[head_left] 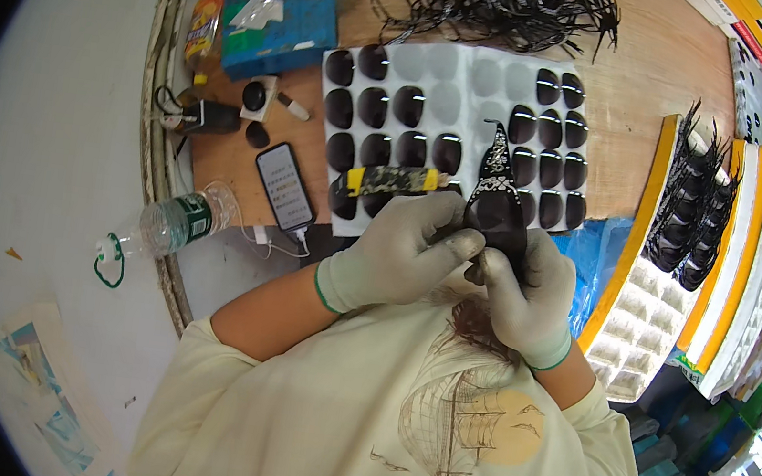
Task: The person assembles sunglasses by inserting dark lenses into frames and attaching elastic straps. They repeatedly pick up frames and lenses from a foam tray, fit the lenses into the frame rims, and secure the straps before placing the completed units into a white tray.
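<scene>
Head view: we look down on both of our hands in light grey knit gloves, working close to the chest above a wooden bench (632,88).
Left hand: our left hand (403,251) is curled shut, its thumb and fingers pinching the lower part of a black glossy sunglasses frame with a patterned temple arm (498,201).
Right hand: our right hand (528,291) is closed around the same frame from below and from the right, the fingers wrapped against its dark lens.
Frame: it is held upright between the two hands, its patterned arm pointing away from us over the tray; it touches nothing on the bench.
Tool: a short stick wrapped in yellow and black camouflage tape (388,181) lies just past the left hand's knuckles; we cannot tell whether the hand touches it.
Tray: a white moulded plastic tray with rows of dark oval lenses (447,102) lies on the bench just beyond the hands, some of its pockets unfilled.
Far edge: a tangled heap of thin black frame parts (498,3) sits beyond the tray.
Left of tray: a black smartphone with a lit screen (284,187), a clear plastic water bottle with a green label (173,222) and a blue box (281,8).
Right: yellow-edged white trays holding rows of black sunglasses (696,222).
</scene>
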{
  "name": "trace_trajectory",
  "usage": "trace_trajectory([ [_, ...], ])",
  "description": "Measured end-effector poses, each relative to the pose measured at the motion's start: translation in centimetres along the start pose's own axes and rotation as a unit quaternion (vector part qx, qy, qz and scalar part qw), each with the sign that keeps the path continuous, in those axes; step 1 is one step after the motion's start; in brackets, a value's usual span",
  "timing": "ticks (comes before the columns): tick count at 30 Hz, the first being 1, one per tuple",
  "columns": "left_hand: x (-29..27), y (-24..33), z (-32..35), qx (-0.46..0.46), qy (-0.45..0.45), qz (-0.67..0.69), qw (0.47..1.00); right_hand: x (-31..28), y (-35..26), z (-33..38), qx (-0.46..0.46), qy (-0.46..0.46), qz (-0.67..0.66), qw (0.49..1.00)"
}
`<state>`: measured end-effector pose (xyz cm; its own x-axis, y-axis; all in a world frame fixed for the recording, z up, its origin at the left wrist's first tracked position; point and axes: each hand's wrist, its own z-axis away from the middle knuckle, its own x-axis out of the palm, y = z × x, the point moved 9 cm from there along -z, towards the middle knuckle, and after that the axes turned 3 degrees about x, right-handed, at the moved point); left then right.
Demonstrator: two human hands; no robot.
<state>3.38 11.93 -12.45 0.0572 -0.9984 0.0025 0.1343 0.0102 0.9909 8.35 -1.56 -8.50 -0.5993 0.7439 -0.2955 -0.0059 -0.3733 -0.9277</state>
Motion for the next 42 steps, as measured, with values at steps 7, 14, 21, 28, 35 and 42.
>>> trace_trajectory([
  [7,-10.3,-0.7,-14.6,0.066,0.224,-0.144,0.962,-13.5,4.8,-6.3,-0.005,0.107,0.188,0.976],
  [14,-26.3,-20.4,-24.1,-0.341,0.347,0.070,0.871,-19.7,25.4,-14.2,0.074,-0.048,0.429,0.899],
  [21,-24.1,-11.4,-22.6,-0.105,0.347,0.134,0.922,-18.3,18.2,-19.7,0.124,0.058,0.186,0.973],
  [28,-17.7,2.4,-14.4,0.068,0.360,-0.093,0.926,-16.1,20.3,-22.0,0.215,0.030,-0.049,0.975],
  [35,-5.1,0.3,2.6,-0.038,0.061,-0.056,0.996,-13.8,12.0,-12.9,0.108,0.067,-0.048,0.991],
  [42,-2.4,2.7,4.7,0.083,-0.017,-0.089,0.992,4.3,1.3,-0.9,0.096,-0.046,-0.571,0.814],
])
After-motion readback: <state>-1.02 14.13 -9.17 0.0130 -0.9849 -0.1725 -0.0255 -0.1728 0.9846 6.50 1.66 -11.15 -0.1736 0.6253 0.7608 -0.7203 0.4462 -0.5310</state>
